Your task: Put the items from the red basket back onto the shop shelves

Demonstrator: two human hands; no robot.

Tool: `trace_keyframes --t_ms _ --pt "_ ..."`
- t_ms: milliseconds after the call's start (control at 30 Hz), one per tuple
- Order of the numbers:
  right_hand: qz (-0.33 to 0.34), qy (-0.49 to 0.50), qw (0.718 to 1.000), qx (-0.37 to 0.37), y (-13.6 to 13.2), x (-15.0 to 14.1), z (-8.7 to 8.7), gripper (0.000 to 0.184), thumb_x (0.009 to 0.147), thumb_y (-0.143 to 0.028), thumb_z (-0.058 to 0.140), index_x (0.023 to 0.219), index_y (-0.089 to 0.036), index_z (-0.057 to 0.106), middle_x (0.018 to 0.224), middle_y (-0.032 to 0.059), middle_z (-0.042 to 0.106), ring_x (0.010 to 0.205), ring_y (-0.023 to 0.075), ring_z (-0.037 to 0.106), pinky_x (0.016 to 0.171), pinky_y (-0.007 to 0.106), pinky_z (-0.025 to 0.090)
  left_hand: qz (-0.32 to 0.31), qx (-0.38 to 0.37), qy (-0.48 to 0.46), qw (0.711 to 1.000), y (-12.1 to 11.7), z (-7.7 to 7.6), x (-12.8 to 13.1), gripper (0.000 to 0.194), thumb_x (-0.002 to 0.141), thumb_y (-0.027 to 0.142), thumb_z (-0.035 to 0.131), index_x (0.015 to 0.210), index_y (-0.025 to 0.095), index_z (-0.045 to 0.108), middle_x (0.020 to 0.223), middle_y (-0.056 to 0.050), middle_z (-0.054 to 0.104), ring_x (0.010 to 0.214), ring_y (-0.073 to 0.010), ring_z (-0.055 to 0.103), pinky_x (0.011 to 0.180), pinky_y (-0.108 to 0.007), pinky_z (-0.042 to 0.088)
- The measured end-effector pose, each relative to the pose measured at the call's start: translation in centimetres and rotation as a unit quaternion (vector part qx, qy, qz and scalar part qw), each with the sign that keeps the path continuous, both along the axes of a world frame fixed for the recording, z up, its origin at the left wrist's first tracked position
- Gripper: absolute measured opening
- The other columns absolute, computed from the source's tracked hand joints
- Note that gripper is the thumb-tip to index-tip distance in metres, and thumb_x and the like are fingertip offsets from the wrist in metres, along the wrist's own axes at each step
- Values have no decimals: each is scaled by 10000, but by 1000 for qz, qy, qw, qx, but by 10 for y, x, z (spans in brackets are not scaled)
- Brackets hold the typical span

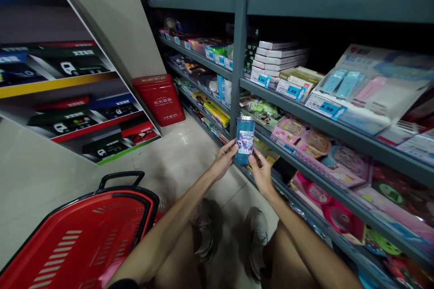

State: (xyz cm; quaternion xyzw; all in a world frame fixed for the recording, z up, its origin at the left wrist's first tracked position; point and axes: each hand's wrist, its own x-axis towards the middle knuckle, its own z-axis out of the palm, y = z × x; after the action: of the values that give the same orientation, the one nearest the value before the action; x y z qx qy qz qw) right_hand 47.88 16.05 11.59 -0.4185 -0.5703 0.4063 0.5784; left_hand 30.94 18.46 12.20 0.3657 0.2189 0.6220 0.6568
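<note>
Between both hands I hold a clear jar upright, with a silver lid, blue contents and a purple and white label facing me. My left hand grips its left side, fingers partly hidden behind it. On the lower right side, my right hand presses its thumb to the jar; a ring shows on one finger. The jar is in front of the edge of the grey shelving, raised above the floor.
A red shopping basket with a black handle stands at lower left. Beyond it are a red box on the floor and a display rack of toy vehicle boxes. Boxed goods and price tags line the shelves at right. My shoes are below.
</note>
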Motion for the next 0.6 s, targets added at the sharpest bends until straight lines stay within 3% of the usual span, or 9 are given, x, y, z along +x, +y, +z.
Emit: trace_keyframes --t_ms 467,600 --pt "-4 8 1000 3 4 0 -4 751 966 -732 783 1479 -184 768 1434 154 769 1284 358 754 1133 515 627 1 -9 -11 1000 3 -2 2 587 880 491 966 1385 231 822 1439 -100 788 1356 -292 716 1201 -407 530" --pt "-14 -10 1000 14 6 7 -11 734 969 -711 791 1475 -179 770 1511 163 724 1372 381 713 1217 567 563 -8 15 -5 1000 -1 2 6 584 899 518 941 1395 232 824 1392 -113 806 1270 -300 755 1117 -394 567"
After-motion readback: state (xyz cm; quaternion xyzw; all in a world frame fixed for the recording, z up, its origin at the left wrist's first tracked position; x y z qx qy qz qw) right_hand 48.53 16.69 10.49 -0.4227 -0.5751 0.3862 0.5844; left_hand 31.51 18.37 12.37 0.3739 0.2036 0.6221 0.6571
